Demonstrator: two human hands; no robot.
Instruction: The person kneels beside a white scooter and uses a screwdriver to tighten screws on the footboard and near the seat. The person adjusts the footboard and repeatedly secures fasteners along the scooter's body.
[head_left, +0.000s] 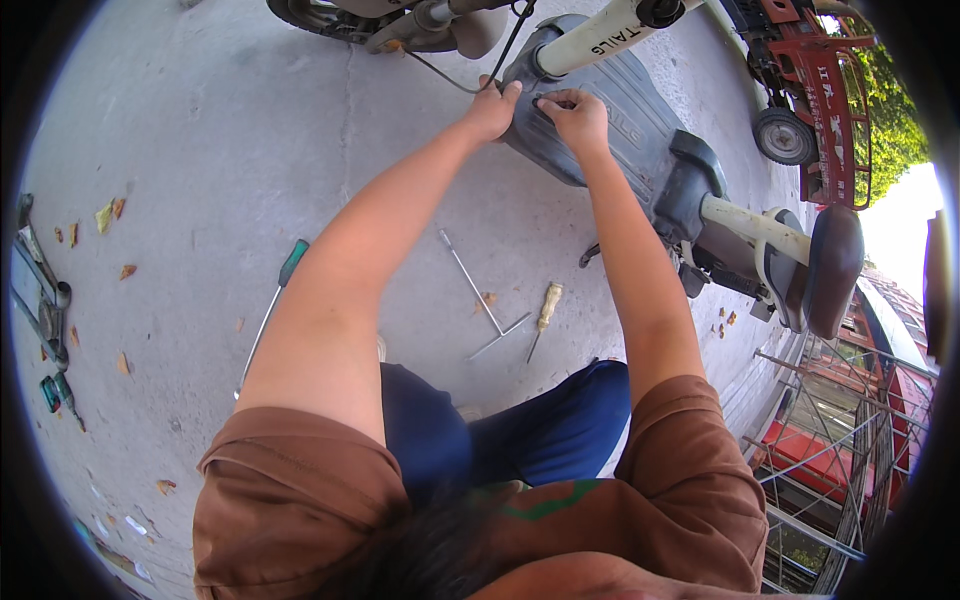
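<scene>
An electric scooter with a grey plastic footboard (630, 112) and a cream steering column (600, 43) stands across the top right. My left hand (493, 111) rests at the front edge of the footboard, its thumb raised, beside a black cable (510, 45); what its fingers hold is hidden. My right hand (576, 114) is over the footboard near the column's base, thumb and forefinger pinched on a small dark piece (537, 102) too small to name. A metal T-handle wrench (474, 286) and a screwdriver with a yellowish handle (550, 306) lie on the concrete below the hands.
Left of my left arm lies a long screwdriver with a green handle (292, 262). Metal parts (49, 315) and green-handled tools (64, 394) lie at the far left. The scooter's front wheel (322, 19) is at the top. A red cargo tricycle (825, 112) stands at right, above metal scaffolding (817, 442).
</scene>
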